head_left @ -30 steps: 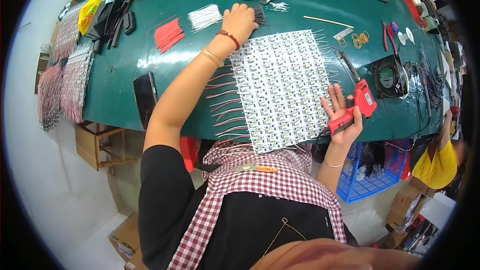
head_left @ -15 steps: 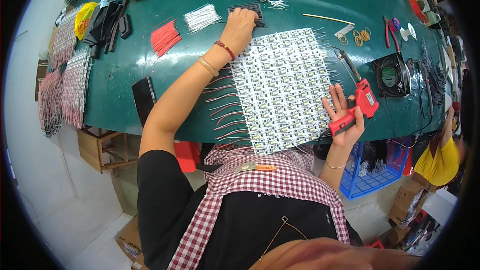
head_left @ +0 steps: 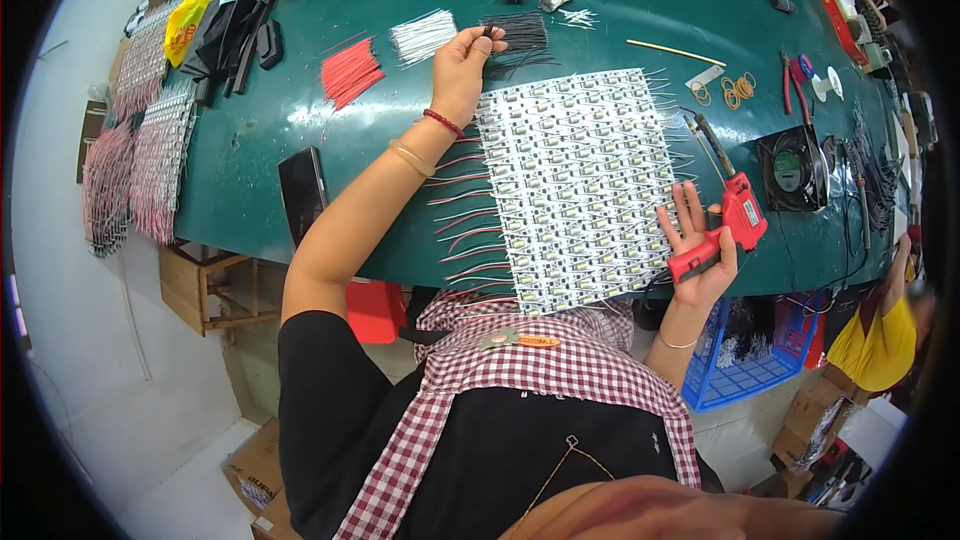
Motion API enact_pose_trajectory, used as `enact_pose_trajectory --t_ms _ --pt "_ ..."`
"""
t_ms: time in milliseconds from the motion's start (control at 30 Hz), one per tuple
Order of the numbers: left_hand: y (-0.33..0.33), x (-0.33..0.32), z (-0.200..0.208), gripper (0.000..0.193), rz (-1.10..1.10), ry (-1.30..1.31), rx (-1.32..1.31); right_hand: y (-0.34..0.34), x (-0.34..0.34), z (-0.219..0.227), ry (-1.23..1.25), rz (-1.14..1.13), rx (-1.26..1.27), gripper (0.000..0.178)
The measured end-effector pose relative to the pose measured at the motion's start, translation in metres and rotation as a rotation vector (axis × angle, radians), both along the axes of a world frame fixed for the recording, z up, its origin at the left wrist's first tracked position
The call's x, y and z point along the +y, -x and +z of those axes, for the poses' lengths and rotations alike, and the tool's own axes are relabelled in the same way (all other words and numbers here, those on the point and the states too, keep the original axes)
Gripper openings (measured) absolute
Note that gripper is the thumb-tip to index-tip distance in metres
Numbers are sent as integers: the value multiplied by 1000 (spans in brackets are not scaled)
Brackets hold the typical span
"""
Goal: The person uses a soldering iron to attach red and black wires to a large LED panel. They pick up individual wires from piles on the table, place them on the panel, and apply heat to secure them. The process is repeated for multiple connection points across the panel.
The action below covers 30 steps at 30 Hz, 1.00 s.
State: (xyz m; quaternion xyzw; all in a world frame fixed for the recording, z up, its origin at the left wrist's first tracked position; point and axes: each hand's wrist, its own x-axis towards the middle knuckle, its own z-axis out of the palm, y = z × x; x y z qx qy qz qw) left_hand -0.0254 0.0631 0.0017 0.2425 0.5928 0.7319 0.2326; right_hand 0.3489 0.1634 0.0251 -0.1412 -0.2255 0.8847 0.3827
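Just left of a pile of short black wires point(head_left: 522, 33), my left hand point(head_left: 460, 68) is closed in a pinch, with a few black wire ends at its fingertips. My right hand point(head_left: 704, 262) holds a red soldering gun point(head_left: 743, 212) by its handle, between thumb and palm, while the other fingers stretch out. The gun's tip points away from me. Between my hands lies a panel of white LED circuit boards point(head_left: 580, 190), with red, white and black wires trailing from its left side and pale wire ends along its right.
Red wires point(head_left: 350, 74) and white wires point(head_left: 423, 37) lie in piles left of the black ones. A phone point(head_left: 302, 190) is near the left edge. A small black fan point(head_left: 792, 168), pliers point(head_left: 792, 85) and rubber bands point(head_left: 738, 92) sit at right. A blue crate point(head_left: 745, 375) stands below.
My left hand has drawn left off the black wire pile, its fingertips pinched on black wire, and more of the pile shows. My right hand keeps its hold on the soldering gun.
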Motion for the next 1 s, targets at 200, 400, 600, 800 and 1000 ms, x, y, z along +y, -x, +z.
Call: enact_pose_trajectory --t_ms 200,400,600,800,1000 --pt "8 -11 -6 24 -30 1 57 3 -2 7 -20 2 -34 27" --pt "12 -13 -6 26 -61 -48 71 2 -1 10 -20 10 -30 27" --pt "13 -19 -7 25 -68 -85 57 4 0 20 -54 6 -80 27" --pt "19 -31 7 22 -109 -29 -29 -1 3 46 -147 -13 -226 34" --pt "17 -51 42 17 -205 330 365 36 -26 103 -312 -9 -428 37"
